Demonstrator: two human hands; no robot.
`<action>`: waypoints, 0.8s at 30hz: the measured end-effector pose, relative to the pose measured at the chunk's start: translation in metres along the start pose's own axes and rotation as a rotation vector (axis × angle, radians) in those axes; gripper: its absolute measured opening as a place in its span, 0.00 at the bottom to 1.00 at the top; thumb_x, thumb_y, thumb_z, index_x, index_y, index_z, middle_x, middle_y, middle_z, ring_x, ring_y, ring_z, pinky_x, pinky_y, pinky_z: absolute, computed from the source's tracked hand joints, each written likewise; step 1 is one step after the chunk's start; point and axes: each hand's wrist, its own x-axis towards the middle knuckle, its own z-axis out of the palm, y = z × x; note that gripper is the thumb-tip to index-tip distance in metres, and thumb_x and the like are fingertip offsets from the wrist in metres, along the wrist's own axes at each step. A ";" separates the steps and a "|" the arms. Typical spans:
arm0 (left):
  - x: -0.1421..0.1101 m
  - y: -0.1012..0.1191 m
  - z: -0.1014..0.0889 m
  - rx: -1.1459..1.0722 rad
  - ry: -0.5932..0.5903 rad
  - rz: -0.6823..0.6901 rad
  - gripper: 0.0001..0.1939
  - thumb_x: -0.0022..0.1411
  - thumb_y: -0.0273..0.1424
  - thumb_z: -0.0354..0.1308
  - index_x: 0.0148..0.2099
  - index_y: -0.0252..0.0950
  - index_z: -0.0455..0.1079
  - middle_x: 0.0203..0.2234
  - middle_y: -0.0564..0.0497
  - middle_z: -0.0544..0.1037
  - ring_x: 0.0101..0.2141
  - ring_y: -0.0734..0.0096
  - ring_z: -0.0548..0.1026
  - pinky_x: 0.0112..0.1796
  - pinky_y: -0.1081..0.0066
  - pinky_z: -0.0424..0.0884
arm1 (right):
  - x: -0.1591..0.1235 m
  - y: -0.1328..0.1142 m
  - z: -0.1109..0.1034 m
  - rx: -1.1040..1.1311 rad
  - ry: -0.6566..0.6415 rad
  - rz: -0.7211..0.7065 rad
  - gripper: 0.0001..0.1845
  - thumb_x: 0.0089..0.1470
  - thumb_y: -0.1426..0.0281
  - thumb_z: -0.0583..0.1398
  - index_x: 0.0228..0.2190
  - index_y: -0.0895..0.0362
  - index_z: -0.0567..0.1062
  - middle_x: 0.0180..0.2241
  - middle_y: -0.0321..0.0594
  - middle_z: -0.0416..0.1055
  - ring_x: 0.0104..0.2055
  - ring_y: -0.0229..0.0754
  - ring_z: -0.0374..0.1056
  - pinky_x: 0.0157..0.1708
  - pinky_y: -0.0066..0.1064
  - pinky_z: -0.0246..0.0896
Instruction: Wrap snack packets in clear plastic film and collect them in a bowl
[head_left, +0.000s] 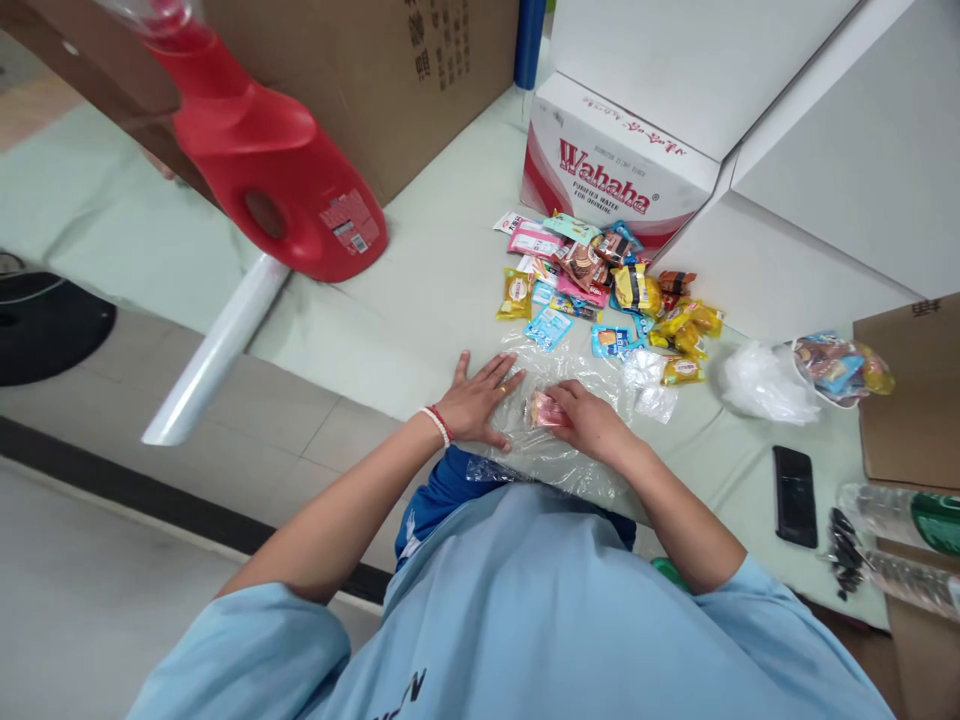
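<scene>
A sheet of clear plastic film lies crinkled on the table in front of me. My left hand rests flat on its left side, fingers spread. Over the middle of the film, my right hand grips a small pink packaged snack, its fingers covering part of it. Just beyond the film is a pile of wrapped snacks in brown, yellow, pink and blue packets. Two blue packets, one of them a light blue packet, lie closest to the film.
A red jug and a white tube are at left. A Wahaha carton stands behind the snacks. To the right are crumpled plastic, a cup of snacks, a phone and clear bottles.
</scene>
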 end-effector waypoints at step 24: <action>-0.073 0.013 0.008 0.034 0.258 0.034 0.38 0.66 0.27 0.52 0.76 0.49 0.52 0.76 0.49 0.53 0.76 0.55 0.39 0.71 0.40 0.31 | -0.122 0.047 0.042 0.193 0.173 -0.165 0.32 0.63 0.59 0.63 0.66 0.45 0.65 0.66 0.50 0.63 0.67 0.58 0.61 0.64 0.57 0.62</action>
